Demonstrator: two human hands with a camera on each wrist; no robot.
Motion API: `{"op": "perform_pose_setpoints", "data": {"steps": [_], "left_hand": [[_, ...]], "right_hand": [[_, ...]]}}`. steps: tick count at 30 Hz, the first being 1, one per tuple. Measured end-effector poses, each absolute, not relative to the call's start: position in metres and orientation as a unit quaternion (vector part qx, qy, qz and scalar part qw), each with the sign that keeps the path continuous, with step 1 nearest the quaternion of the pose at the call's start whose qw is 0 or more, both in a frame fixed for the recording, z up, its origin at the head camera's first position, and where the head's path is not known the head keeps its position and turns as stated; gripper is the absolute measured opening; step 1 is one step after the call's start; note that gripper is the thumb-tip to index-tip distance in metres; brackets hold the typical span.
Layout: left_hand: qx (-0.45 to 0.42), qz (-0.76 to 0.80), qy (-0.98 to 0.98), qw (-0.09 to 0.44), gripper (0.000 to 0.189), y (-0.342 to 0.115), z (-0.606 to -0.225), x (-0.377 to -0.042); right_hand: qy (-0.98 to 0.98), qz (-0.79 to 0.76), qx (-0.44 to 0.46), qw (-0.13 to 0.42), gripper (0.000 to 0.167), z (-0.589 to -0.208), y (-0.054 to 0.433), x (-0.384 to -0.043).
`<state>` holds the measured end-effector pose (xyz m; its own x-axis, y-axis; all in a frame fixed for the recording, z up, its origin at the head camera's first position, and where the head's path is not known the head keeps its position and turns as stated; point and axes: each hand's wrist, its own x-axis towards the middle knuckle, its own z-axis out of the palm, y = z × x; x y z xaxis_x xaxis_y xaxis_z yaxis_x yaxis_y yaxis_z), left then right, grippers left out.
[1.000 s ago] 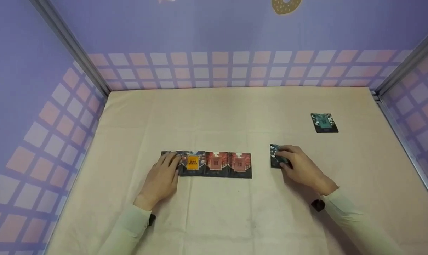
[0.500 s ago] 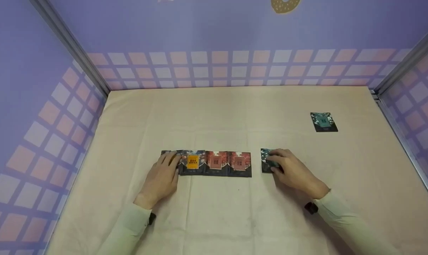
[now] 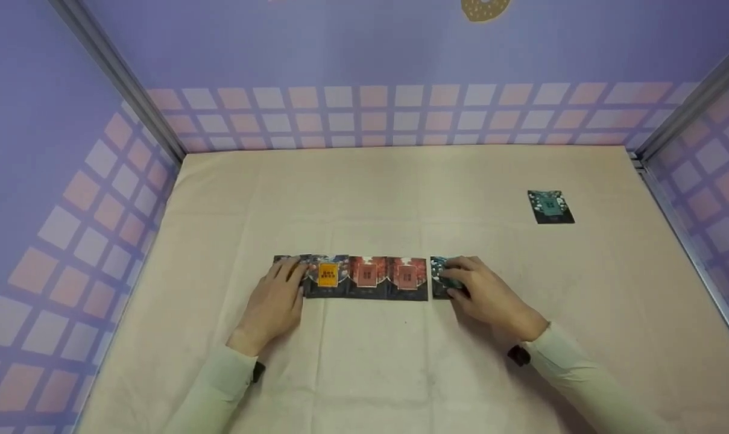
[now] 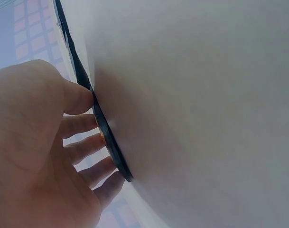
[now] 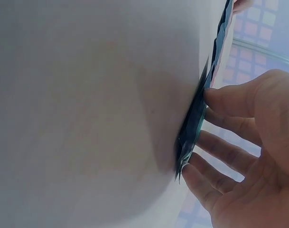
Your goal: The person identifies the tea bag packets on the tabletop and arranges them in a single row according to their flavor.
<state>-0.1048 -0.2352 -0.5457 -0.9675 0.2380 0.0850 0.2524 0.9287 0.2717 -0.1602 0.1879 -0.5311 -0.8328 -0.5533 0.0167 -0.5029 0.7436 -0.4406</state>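
Observation:
A row of flat dark sachets lies on the cloth: a leftmost sachet mostly under my left hand, a sachet with a yellow panel, and two red sachets. The fingers of my left hand rest on the leftmost one. In the right wrist view the thumb and fingertips of my right hand lie against the upper face of a green sachet. From the head view, its left edge stands very near the row's right end, a thin gap between, and my right hand covers its right part.
Another green sachet lies alone at the back right. Beige cloth covers the table. A purple wall with a checked band stands behind, and side walls rise left and right.
My right hand has slid left and slightly nearer with the green sachet, narrowing the gap to the row. My left hand has stayed in place on the leftmost sachet.

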Motion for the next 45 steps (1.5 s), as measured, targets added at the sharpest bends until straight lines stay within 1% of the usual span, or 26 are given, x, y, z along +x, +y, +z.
{"op": "perform_pose_setpoints", "data": {"steps": [7, 17, 26, 30, 35, 40, 45], "left_hand": [[-0.122, -0.143, -0.982, 0.018, 0.046, -0.234, -0.544, -0.104], [-0.113, -0.139, -0.984, 0.001, 0.048, -0.234, -0.544, -0.105], [-0.112, -0.141, -0.984, 0.006, 0.047, -0.234, -0.543, -0.104], [-0.113, -0.144, -0.983, 0.008, 0.048, -0.234, -0.543, -0.104], [-0.12, -0.144, -0.982, 0.019, 0.046, -0.235, -0.544, -0.105], [-0.125, -0.143, -0.981, 0.028, 0.046, -0.236, -0.546, -0.104], [-0.12, -0.141, -0.983, 0.018, 0.047, -0.235, -0.545, -0.103]], "right_hand": [[0.927, -0.221, -0.298, 0.048, 0.035, -0.531, 0.183, -0.159], [0.928, -0.22, -0.295, 0.056, 0.034, -0.531, 0.182, -0.158], [0.929, -0.223, -0.289, 0.066, 0.035, -0.53, 0.182, -0.155], [0.927, -0.226, -0.292, 0.061, 0.035, -0.53, 0.184, -0.156], [0.924, -0.23, -0.301, 0.039, 0.036, -0.529, 0.188, -0.16], [0.931, -0.232, -0.28, 0.042, 0.036, -0.526, 0.196, -0.171], [0.93, -0.244, -0.275, 0.032, 0.035, -0.527, 0.207, -0.185]]}}
